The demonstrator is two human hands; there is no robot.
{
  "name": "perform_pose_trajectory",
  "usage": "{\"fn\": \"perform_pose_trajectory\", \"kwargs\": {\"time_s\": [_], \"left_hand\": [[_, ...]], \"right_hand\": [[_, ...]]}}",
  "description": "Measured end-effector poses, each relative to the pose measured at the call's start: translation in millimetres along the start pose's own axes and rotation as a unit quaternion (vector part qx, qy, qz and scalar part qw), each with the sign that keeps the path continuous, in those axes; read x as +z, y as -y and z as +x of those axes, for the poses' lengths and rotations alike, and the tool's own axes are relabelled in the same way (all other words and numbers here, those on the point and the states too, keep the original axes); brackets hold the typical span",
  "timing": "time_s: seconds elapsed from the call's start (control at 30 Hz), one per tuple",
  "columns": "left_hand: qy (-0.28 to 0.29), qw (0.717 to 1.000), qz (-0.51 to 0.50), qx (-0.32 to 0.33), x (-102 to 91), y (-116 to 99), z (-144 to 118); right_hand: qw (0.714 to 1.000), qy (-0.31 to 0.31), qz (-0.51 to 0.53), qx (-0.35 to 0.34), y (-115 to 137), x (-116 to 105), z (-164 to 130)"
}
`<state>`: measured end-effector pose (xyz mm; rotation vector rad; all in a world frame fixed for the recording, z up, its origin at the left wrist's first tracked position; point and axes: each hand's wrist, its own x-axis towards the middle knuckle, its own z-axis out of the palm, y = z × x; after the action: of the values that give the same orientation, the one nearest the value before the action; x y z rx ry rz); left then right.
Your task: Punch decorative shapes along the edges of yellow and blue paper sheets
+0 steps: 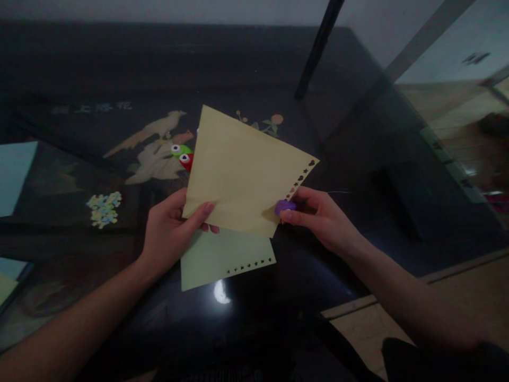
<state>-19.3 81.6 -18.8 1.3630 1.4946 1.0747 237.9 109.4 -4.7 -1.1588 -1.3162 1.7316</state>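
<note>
A sheet of yellow paper is held up above the dark table, tilted, with a row of small heart and star holes along its right edge. My left hand pinches its lower left corner, thumb on top. At the right edge, my right hand grips a small purple craft punch that sits over the paper's margin below the holes. Under the yellow sheet lies a pale green sheet with a similar row of holes along its near edge. Green and red punches with eye designs are partly hidden behind the paper.
A cluster of tiny paper cutouts lies on the glossy black table at the left. Blue paper rests at the far left, with more sheets below it. A dark upright pole shows at the back.
</note>
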Motion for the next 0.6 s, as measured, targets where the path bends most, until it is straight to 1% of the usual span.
{"fn": "perform_pose_trajectory", "kwargs": {"time_s": [0.37,0.6], "left_hand": [[-0.005,1.000,-0.003,-0.010,2.1,-2.9,0.9],[0.000,1.000,0.003,-0.004,0.4,0.2,1.1]], "right_hand": [[1.000,0.006,-0.020,-0.013,-1.3,-0.4,-0.6],[1.000,-0.006,-0.017,-0.009,-4.0,-0.3,0.1]]}}
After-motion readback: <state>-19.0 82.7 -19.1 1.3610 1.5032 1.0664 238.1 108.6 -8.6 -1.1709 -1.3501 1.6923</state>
